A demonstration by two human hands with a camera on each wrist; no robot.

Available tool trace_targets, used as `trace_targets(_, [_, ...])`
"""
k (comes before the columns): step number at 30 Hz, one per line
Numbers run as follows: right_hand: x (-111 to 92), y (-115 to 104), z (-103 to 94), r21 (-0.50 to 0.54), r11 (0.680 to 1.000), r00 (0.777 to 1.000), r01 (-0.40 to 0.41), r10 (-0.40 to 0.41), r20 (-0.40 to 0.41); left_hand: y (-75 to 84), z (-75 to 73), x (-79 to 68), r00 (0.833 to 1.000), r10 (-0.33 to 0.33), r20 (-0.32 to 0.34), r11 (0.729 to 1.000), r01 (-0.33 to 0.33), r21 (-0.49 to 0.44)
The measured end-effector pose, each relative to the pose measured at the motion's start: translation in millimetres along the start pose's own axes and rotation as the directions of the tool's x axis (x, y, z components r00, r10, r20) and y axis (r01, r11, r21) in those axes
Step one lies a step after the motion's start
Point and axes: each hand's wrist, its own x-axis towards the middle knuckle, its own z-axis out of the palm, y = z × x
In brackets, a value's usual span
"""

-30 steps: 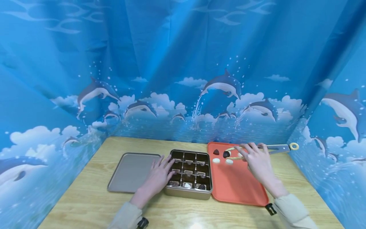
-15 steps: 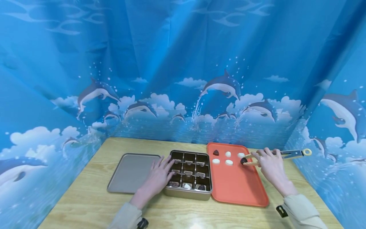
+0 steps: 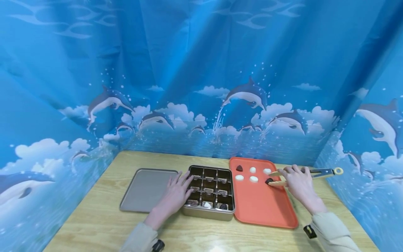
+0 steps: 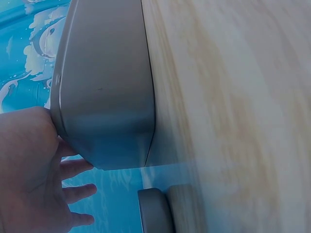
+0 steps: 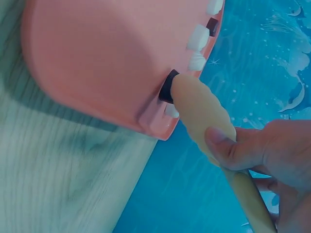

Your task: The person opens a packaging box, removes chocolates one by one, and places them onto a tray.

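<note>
Fingers of the right hand (image 3: 297, 180) pinch the beige, scallop-tipped tongs (image 3: 278, 183); those of the left hand (image 3: 177, 192) are spread over the rim of the gold-brown metal tin (image 3: 206, 212).
Dark, chocolate-like piece (image 3: 269, 181) at tong tips, far right part of the flat red tray (image 3: 259, 206). Step, judged: gripping or releasing it; cannot tell which. Next move probably calls for even squeeze if lifting, clean opening if placing. Right wrist view adds the thumb pressed on the tongs; left wrist view, the tin's outer wall close up. Only the head view shows its compartments, a white piece (image 3: 207, 205) in the near row.
</note>
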Motion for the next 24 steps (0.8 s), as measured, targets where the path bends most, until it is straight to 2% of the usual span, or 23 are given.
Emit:
trace_targets(2, [0, -2, -0.9, 0.012, 1.0, 1.0, -0.009, 0.009, -0.026, 0.1, -0.5, 0.2, 1.0, -0.001, 0.002, 1.0, 0.001, -0.004])
trace_targets(7, [4, -12, -4.0, 0.071, 0.997, 0.989, -0.003, 0.014, -0.148, -0.5, -3.3, 0.3, 1.0, -0.007, 0.007, 1.0, 0.007, -0.026])
trace_targets(13, [14, -34, -15.2, 0.101, 0.995, 0.977, 0.014, 0.008, -0.213, -3.8, -4.4, 0.3, 1.0, 0.002, 0.027, 1.0, -0.001, -0.03])
trace_targets(18, [25, -58, -30.6, 0.065, 0.995, 0.966, 0.079, -0.06, -0.252, -7.6, -4.4, 1.7, 0.999, 0.029, 0.039, 0.998, -0.026, -0.056])
trace_targets(24, [40, -95, -50.9, 0.058, 0.981, 0.936, 0.187, -0.16, -0.313, -14.3, -4.0, 4.8, 0.998, 0.063, 0.02, 0.997, -0.062, -0.053])
